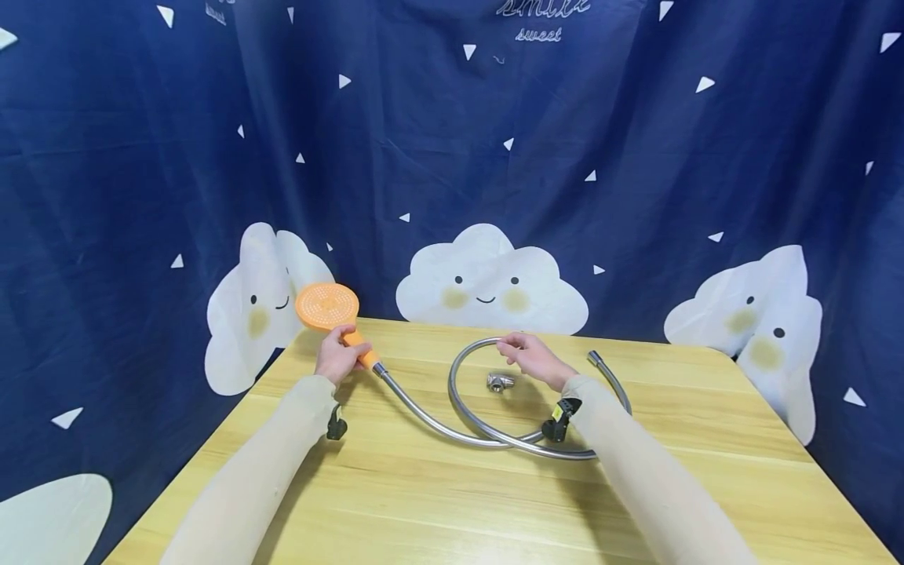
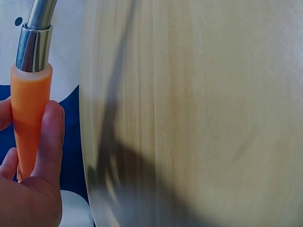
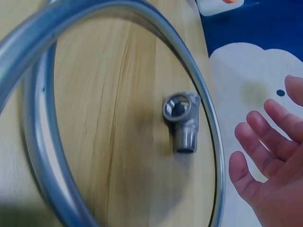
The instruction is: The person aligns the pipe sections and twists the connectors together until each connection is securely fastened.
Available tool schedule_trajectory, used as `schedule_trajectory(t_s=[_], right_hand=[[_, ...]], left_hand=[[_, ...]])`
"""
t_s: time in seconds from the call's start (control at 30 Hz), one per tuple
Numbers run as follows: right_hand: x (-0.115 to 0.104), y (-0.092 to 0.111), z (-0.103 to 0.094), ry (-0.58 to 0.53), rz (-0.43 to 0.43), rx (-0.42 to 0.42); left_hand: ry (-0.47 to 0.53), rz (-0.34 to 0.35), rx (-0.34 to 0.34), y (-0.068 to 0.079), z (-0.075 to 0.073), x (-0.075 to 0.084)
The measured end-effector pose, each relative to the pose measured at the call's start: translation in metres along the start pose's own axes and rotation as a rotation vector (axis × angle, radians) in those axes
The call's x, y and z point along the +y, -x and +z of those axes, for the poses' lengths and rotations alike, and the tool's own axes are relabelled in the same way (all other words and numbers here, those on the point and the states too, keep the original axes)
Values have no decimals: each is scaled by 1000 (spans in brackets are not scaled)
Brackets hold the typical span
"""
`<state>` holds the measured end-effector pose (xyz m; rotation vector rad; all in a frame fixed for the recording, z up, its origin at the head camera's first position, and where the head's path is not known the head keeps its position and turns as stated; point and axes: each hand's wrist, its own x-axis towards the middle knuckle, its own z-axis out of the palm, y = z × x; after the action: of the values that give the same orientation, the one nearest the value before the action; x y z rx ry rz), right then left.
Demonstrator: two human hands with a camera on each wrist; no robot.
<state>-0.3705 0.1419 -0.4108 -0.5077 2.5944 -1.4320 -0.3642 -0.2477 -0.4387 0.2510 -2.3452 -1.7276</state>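
Observation:
My left hand (image 1: 336, 358) grips the orange handle (image 2: 31, 111) of a shower head, with fingers on one side and thumb on the other. The round spray face (image 1: 326, 304) points up toward me, raised at the table's far left. A silver shower hose (image 1: 431, 424) is joined to the handle's end by a metal collar (image 2: 34, 47). My right hand (image 1: 534, 361) is at the top of the hose's loop, its fingers loosely bent and holding nothing in the right wrist view. Inside the loop lies a small metal tee fitting (image 3: 182, 124).
The hose crosses itself and passes beneath my right forearm. Its free end (image 1: 596, 359) points away, right of my right hand. All this is on a light wooden table (image 1: 395, 510). Behind stands a blue curtain (image 1: 452, 157) printed with clouds.

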Motion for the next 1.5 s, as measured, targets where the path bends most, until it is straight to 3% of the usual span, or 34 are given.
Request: schedule_trajectory(t_s=[0.4, 0.67, 1.17, 1.5], right_hand=[[18, 7, -24, 22, 9, 27], [28, 12, -42, 54, 60, 21], [52, 26, -64, 108, 53, 66], [58, 32, -76, 105, 72, 83]], left_hand=[[11, -51, -32, 4, 0, 0], [-3, -72, -60, 4, -1, -2], [-26, -149, -95, -8, -2, -17], [-62, -158, -117, -9, -3, -20]])
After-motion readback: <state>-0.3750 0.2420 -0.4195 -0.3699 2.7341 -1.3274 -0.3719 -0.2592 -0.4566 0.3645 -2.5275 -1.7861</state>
